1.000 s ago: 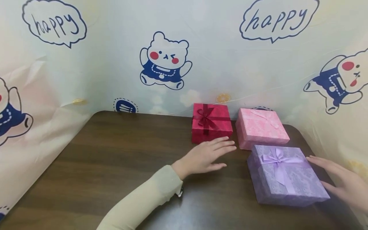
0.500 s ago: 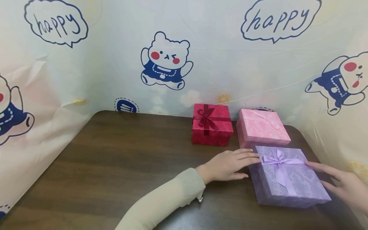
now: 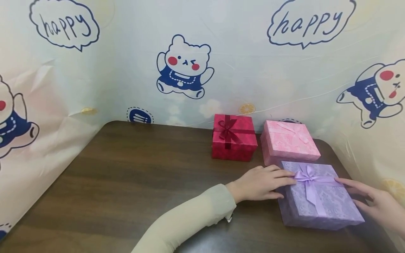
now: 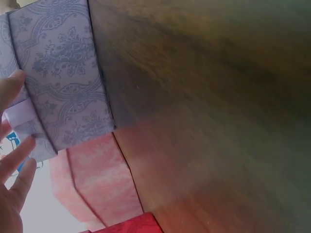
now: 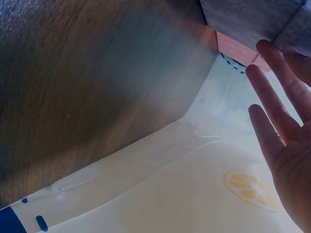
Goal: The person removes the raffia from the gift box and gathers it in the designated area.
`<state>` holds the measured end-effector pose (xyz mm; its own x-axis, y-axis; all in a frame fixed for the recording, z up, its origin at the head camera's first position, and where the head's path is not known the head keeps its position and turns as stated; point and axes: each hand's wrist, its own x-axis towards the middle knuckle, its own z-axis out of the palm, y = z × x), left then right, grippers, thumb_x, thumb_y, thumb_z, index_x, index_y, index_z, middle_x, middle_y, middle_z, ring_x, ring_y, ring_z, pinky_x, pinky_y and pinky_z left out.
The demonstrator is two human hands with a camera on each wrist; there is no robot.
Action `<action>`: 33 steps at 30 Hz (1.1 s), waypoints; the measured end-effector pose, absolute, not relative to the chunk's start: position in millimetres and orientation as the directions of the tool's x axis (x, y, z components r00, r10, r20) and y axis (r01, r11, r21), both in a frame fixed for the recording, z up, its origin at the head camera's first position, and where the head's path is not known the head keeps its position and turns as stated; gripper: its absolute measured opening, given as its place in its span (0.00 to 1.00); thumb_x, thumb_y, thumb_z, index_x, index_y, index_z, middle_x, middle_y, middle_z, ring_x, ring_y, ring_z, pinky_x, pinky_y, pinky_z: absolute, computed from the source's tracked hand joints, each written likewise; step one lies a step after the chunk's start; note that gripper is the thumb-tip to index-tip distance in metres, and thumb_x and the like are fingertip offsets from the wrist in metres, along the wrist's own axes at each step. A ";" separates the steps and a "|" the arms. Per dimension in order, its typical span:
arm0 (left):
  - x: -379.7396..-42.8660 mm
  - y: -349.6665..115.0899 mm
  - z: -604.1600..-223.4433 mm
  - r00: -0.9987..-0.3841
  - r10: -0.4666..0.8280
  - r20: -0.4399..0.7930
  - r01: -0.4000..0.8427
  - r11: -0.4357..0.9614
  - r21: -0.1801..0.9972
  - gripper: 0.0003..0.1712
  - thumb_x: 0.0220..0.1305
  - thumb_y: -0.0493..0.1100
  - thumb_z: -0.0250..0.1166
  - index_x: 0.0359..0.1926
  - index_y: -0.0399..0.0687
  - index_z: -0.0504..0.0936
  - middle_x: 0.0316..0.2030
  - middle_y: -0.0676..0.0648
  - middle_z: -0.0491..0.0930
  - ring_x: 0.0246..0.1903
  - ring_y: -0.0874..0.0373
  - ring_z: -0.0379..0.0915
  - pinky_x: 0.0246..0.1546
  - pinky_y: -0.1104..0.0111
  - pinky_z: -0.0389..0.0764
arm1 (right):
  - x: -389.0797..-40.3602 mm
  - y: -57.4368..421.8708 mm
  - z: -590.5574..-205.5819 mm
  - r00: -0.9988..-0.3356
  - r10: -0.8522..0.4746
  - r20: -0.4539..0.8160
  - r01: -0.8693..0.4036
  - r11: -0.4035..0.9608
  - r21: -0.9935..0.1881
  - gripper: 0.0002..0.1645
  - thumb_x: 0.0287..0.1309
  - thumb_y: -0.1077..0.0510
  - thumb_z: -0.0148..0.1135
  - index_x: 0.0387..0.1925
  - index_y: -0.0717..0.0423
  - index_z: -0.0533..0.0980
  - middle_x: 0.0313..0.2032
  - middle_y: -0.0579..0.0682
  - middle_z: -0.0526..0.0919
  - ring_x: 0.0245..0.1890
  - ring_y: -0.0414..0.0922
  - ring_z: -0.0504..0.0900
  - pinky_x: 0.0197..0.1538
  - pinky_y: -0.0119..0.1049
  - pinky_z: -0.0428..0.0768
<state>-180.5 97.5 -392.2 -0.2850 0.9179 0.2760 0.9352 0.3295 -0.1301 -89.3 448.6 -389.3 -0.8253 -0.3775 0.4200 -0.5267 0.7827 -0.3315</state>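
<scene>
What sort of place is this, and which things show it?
Probably an indoor corner set up for filming or tabletop work: a dark table is backed by creased sheeting with cartoon bears, and holds a red box, pink box and purple box.

Your lilac box (image 3: 333,198) bears grey scrollwork (image 4: 63,63); from it, at 11 o'clock, note a pink patterned box (image 3: 288,144); at 10 o'clock, a crimson box (image 3: 239,151) with dark-red ribbon (image 3: 227,130). Your table (image 3: 126,189): brown woodgrain.
</scene>
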 end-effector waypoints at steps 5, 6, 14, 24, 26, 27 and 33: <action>-181.1 101.7 -394.1 -0.294 0.912 0.286 0.935 0.337 -0.112 0.34 0.69 0.63 0.58 0.72 0.65 0.66 0.73 0.60 0.64 0.58 0.64 0.72 0.51 0.79 0.75 | -88.5 450.3 -390.5 -0.845 -0.352 0.403 -0.503 0.781 -0.371 0.51 0.26 0.86 0.70 0.60 0.57 0.77 0.58 0.12 0.70 0.45 0.11 0.73 0.40 0.08 0.70; -181.3 102.4 -394.9 -0.290 0.911 0.294 0.935 0.336 -0.117 0.34 0.69 0.63 0.59 0.72 0.64 0.66 0.73 0.60 0.64 0.56 0.64 0.74 0.51 0.80 0.75 | -88.4 450.8 -390.9 -0.850 -0.350 0.394 -0.501 0.771 -0.393 0.50 0.28 0.86 0.69 0.60 0.58 0.77 0.58 0.13 0.70 0.45 0.11 0.73 0.40 0.08 0.71; -182.8 107.9 -398.0 -0.273 0.911 0.311 0.950 0.306 -0.064 0.35 0.68 0.61 0.61 0.72 0.61 0.67 0.74 0.56 0.63 0.55 0.67 0.78 0.49 0.82 0.76 | -89.8 453.3 -394.4 -0.847 -0.389 0.362 -0.529 0.677 -0.511 0.46 0.37 0.87 0.64 0.63 0.64 0.72 0.61 0.19 0.72 0.49 0.15 0.75 0.42 0.10 0.73; -185.5 110.4 -398.0 -0.278 0.908 0.315 0.955 0.297 -0.014 0.36 0.65 0.61 0.64 0.71 0.62 0.68 0.74 0.56 0.63 0.68 0.67 0.66 0.62 0.80 0.70 | -92.7 457.4 -393.8 -0.840 -0.420 0.343 -0.542 0.643 -0.541 0.47 0.38 0.90 0.59 0.65 0.66 0.70 0.63 0.22 0.71 0.49 0.17 0.77 0.42 0.11 0.75; -185.9 111.0 -398.5 -0.276 0.908 0.316 0.956 0.295 -0.012 0.36 0.65 0.62 0.64 0.71 0.62 0.68 0.74 0.56 0.63 0.68 0.67 0.65 0.63 0.80 0.69 | -92.8 458.7 -393.8 -0.838 -0.427 0.339 -0.545 0.640 -0.542 0.47 0.38 0.90 0.58 0.65 0.66 0.69 0.63 0.22 0.71 0.49 0.18 0.77 0.42 0.11 0.75; -186.0 111.1 -398.6 -0.275 0.908 0.317 0.956 0.293 -0.010 0.36 0.65 0.62 0.64 0.71 0.62 0.68 0.74 0.56 0.63 0.68 0.67 0.65 0.63 0.80 0.69 | -93.0 459.3 -393.9 -0.836 -0.432 0.338 -0.548 0.638 -0.541 0.48 0.38 0.91 0.58 0.65 0.67 0.69 0.63 0.22 0.71 0.49 0.18 0.77 0.43 0.11 0.75; -187.8 110.8 -398.0 -0.268 0.899 0.346 0.957 0.289 -0.009 0.35 0.64 0.62 0.65 0.70 0.62 0.71 0.73 0.56 0.65 0.69 0.67 0.65 0.63 0.80 0.70 | -95.8 462.5 -392.8 -0.818 -0.465 0.338 -0.572 0.597 -0.563 0.45 0.41 0.91 0.54 0.65 0.70 0.68 0.66 0.26 0.71 0.53 0.19 0.76 0.48 0.11 0.74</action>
